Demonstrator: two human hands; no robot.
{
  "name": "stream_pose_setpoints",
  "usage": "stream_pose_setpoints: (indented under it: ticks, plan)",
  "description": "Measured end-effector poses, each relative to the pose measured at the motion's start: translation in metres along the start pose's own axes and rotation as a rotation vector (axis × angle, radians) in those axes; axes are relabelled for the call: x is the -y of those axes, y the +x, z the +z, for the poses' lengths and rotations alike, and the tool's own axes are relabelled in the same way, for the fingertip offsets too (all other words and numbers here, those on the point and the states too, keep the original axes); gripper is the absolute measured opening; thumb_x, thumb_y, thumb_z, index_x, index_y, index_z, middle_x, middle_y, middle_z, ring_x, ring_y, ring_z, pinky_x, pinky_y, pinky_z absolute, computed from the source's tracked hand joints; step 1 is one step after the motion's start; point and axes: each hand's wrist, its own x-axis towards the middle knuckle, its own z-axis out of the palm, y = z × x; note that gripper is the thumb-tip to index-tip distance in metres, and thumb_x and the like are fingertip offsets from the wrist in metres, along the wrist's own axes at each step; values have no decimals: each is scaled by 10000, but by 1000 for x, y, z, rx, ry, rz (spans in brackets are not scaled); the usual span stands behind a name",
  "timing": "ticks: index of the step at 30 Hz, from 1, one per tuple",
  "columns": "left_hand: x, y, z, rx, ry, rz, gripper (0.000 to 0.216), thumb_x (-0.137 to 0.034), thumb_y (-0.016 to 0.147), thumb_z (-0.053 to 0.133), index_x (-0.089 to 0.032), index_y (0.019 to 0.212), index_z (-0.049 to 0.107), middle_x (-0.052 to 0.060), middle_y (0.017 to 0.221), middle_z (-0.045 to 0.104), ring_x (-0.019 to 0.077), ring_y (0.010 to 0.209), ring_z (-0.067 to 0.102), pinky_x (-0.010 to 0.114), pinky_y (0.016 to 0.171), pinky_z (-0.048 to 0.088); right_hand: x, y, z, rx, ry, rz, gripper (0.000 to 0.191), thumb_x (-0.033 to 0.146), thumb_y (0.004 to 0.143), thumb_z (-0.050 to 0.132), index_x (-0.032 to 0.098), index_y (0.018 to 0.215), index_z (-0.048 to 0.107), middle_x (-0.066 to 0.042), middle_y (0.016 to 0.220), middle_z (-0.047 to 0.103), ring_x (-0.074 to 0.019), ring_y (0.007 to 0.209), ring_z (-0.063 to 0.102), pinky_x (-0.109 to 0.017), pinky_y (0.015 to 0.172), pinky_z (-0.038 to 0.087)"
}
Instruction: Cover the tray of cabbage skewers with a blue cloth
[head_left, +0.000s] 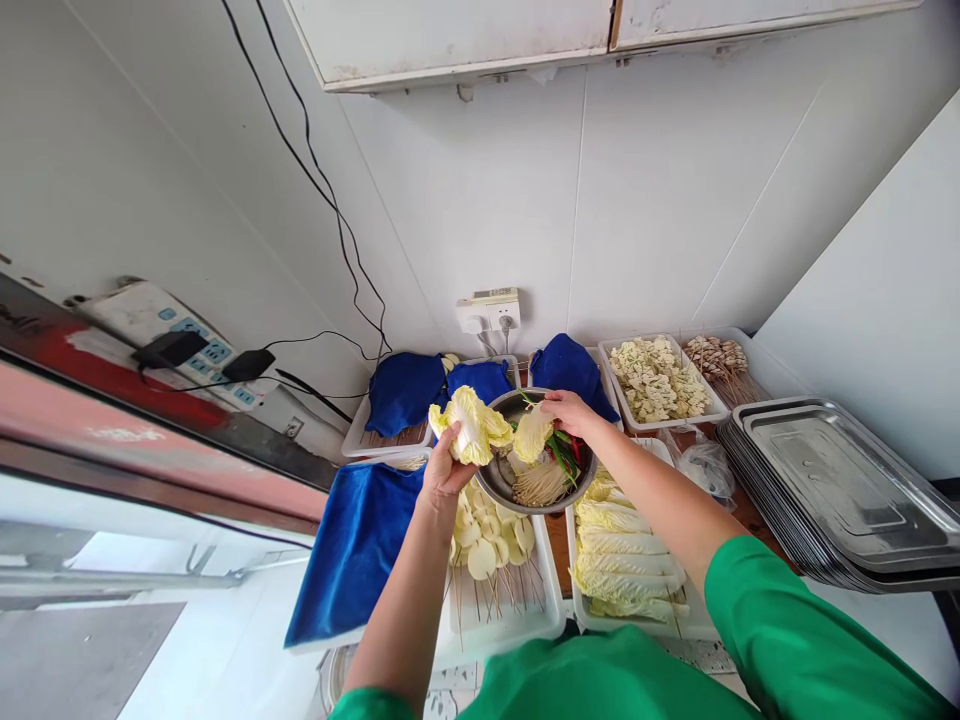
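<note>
My left hand (444,468) grips a bunch of pale yellow cabbage leaves (471,425), held up over the left rim of a round metal bowl (501,478). My right hand (568,410) pinches a single cabbage leaf (532,434) above the same bowl. Inside the bowl lie bamboo skewers (540,484) and green and red chili peppers (562,452). Both sleeves are green.
White trays hold skewered round slices (491,540) and skewered cabbage (622,555). Blue cloths (352,550) cover other trays. Farther back are a tray of pale pieces (658,378) and meat skewers (720,358). A stack of metal trays (840,490) sits at right; a wall socket (489,310) is behind.
</note>
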Motion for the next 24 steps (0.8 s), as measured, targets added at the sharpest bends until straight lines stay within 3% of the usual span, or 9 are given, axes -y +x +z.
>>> stream_pose_setpoints:
  ticks: [3, 9, 11, 15, 17, 20, 22, 24]
  plan:
    - [4, 3, 1, -26, 63, -13, 325, -153, 797, 615, -186, 1118, 580, 40, 924, 715, 210, 850, 689, 442, 949, 517, 4, 0, -6, 7, -43, -55, 270, 86, 801, 599, 108, 1067, 558, -11, 737, 617, -122, 631, 609, -232, 558, 512]
    - [23, 12, 3, -55, 362, -72, 407, -143, 720, 717, -141, 1112, 606, 70, 867, 722, 273, 925, 690, 393, 870, 558, 27, -9, -16, 16, -316, -307, 464, 117, 735, 599, 106, 1199, 578, -92, 1058, 658, -149, 871, 617, -192, 677, 464]
    - [33, 13, 4, -46, 406, -136, 418, -124, 708, 721, -122, 1110, 609, 90, 855, 720, 288, 907, 692, 398, 835, 568, 36, -15, -15, 73, -454, -376, 373, 130, 707, 607, 119, 1077, 656, -50, 981, 673, -147, 861, 604, -180, 653, 431]
    - [53, 17, 9, 7, 412, -180, 528, -137, 690, 740, -136, 1192, 576, 129, 921, 708, 285, 875, 690, 395, 774, 582, 46, -18, -3, 225, -736, -392, 91, 162, 663, 639, 132, 725, 699, 27, 581, 581, -118, 613, 551, -196, 528, 353]
    - [61, 20, 13, -55, 475, -205, 694, -214, 682, 782, -207, 1311, 489, 123, 1027, 691, 270, 872, 686, 396, 764, 578, 47, -14, 4, 240, -850, -381, 69, 166, 644, 688, 132, 704, 689, 27, 560, 578, -121, 585, 544, -212, 539, 374]
    - [69, 22, 12, -213, 622, -263, 1079, -384, 623, 842, -388, 1472, 177, 116, 1263, 590, 257, 853, 682, 440, 747, 568, 41, -5, 5, 186, -978, -388, 140, 211, 705, 723, 124, 805, 681, -21, 713, 658, -146, 677, 591, -262, 644, 453]
    - [70, 21, 6, -246, 687, -269, 1158, -487, 632, 811, -452, 1480, 24, 129, 1383, 487, 259, 833, 680, 468, 723, 558, 33, 0, -6, 141, -1039, -396, 150, 239, 777, 694, 119, 863, 671, -56, 826, 681, -162, 767, 618, -303, 729, 483]
    - [68, 19, -4, -234, 732, -250, 1105, -485, 651, 796, -451, 1484, 70, 133, 1397, 469, 251, 805, 676, 451, 706, 550, 23, 2, -24, 83, -1081, -392, 169, 247, 822, 664, 115, 927, 662, -83, 929, 685, -180, 856, 630, -340, 798, 494]
